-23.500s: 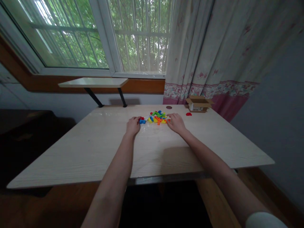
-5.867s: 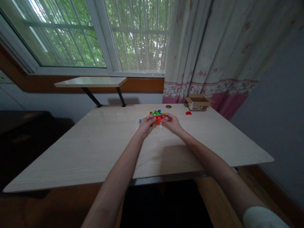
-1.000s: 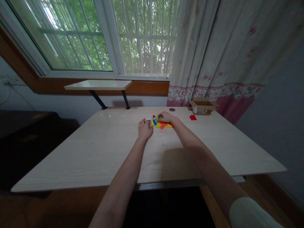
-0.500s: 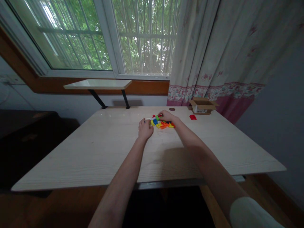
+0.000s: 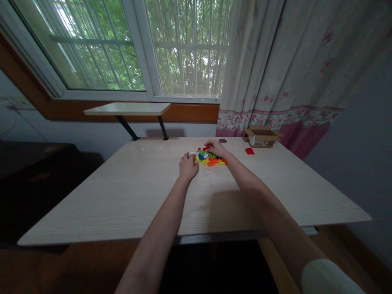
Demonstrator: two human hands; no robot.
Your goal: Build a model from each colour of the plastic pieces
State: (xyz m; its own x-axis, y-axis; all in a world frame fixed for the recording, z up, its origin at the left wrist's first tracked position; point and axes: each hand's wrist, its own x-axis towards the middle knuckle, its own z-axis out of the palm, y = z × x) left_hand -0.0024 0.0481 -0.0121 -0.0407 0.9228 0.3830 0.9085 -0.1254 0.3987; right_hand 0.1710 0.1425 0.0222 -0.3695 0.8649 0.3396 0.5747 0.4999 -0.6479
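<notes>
A heap of small plastic toy building blocks (image 5: pixel 211 162) in yellow, orange, green, blue, white and red lies near the far middle of the table. My left hand (image 5: pixel 188 166) rests at the heap's left side, fingers curled beside white and yellow pieces; what they grip is hidden. Over the back of the heap, my right hand (image 5: pixel 217 148) has its fingertips closed on a red block (image 5: pixel 207 148). Its palm and wrist cover part of the heap's right side.
An open cardboard box (image 5: pixel 262 136) stands at the table's far right, with a red piece (image 5: pixel 249 151) in front. A round brown disc (image 5: pixel 222 141) lies at the back edge. A small raised shelf (image 5: pixel 128 108) stands at the back left, below the window.
My right hand has shifted slightly and the red block shows more clearly at its fingertips. A green piece near those fingers now sits lower in the heap. My left hand stays in place.
</notes>
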